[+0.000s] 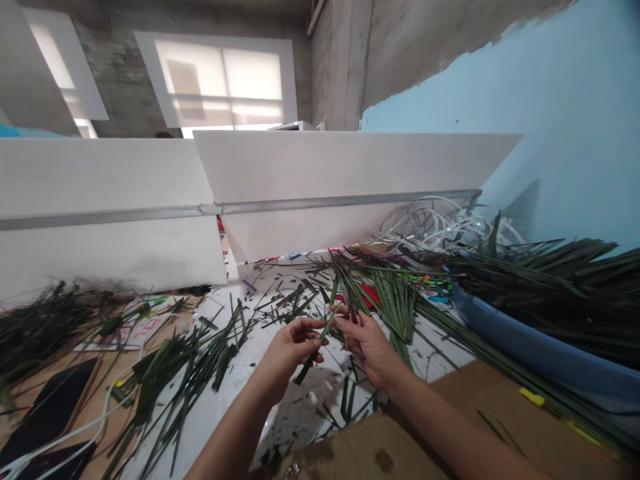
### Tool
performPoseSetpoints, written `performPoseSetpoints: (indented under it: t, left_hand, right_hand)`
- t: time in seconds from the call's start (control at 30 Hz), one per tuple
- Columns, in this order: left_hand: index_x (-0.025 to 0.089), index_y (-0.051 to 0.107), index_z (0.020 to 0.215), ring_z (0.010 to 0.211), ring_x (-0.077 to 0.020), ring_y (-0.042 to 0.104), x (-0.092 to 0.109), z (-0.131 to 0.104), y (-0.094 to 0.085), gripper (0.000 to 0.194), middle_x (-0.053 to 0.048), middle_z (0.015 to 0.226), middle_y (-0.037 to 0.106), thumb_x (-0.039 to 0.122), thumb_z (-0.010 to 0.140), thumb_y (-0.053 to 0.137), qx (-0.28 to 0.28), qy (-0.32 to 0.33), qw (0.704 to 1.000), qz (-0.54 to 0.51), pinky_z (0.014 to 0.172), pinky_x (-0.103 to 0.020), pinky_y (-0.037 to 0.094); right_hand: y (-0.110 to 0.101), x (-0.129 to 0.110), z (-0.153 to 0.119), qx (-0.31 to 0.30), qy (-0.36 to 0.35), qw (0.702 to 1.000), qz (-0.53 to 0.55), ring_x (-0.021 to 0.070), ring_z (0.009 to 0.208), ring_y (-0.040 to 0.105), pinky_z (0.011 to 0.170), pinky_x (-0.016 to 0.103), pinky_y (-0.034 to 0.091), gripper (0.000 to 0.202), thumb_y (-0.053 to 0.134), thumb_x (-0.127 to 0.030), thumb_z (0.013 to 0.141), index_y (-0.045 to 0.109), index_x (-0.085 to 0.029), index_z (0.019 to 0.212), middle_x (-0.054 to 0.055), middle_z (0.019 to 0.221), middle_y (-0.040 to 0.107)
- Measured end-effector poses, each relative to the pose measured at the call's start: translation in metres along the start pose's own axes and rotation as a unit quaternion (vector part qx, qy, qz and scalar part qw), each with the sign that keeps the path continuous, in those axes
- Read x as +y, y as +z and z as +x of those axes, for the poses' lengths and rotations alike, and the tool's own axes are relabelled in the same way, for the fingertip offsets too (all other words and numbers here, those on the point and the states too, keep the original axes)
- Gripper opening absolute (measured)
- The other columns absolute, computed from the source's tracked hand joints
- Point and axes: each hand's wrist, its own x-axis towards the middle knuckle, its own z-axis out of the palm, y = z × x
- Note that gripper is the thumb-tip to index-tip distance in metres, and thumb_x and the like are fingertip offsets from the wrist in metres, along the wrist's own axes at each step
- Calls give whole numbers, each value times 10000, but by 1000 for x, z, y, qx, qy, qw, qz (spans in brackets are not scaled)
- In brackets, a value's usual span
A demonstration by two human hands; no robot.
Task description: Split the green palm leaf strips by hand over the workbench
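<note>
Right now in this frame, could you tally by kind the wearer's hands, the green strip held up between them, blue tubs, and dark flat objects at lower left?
Hands, left hand and right hand: 2
Held green strip: 1
Blue tub: 1
Dark flat objects: 2
Total: 6

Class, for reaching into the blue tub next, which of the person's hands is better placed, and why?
Probably the right hand: it is nearer the blue tub, on the person's right. The left hand is farther off, and its fingers hold a green strip.
</note>
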Motion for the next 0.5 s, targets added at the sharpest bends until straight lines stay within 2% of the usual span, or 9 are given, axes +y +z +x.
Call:
performPoseSetpoints:
  t: [0.13, 0.3, 0.4, 0.5]
  left_hand:
    - [156, 669, 973, 624, -105, 594, 1, -1, 6, 405, 1, 767, 647, 312, 642, 842, 6, -9, 1000, 29, 573, -209, 411]
    - [155, 657, 999, 587, -90, 596, -3, -5, 0, 358, -51, 838, 695, 473, 836, 659, -40, -75, 996, 6, 513, -193, 334]
    - [142, 660, 957, 554, -82, 573, -4, -7, 0, 334, -15, 729, 645, 450, 828, 673, -60, -86, 994, -16, 523, -195, 345]
    - [154, 625, 893, 563, -85, 565, -3, -7, 2, 306, 3, 701, 622, 422, 783, 725, -54, -83, 995, -29, 544, -199, 366]
  right_hand:
    - [-1, 3, 1, 9, 17, 1000, -6, 42, 469, 302, 448, 217, 179, 389, 885, -369, 585, 660, -161, 824, -69, 618, 497]
    - [-3, 2, 2, -25, 14, 999, 19, 31, 425, 182, 432, 239, 86, 362, 871, -367, 622, 657, -161, 831, -102, 540, 398]
    - [-2, 4, 3, -40, 9, 999, 31, 27, 420, 178, 426, 241, 80, 353, 870, -361, 632, 651, -163, 826, -103, 549, 394]
    - [-2, 6, 3, -42, 14, 999, 31, 23, 420, 182, 419, 237, 75, 375, 872, -370, 633, 656, -165, 860, -94, 576, 430]
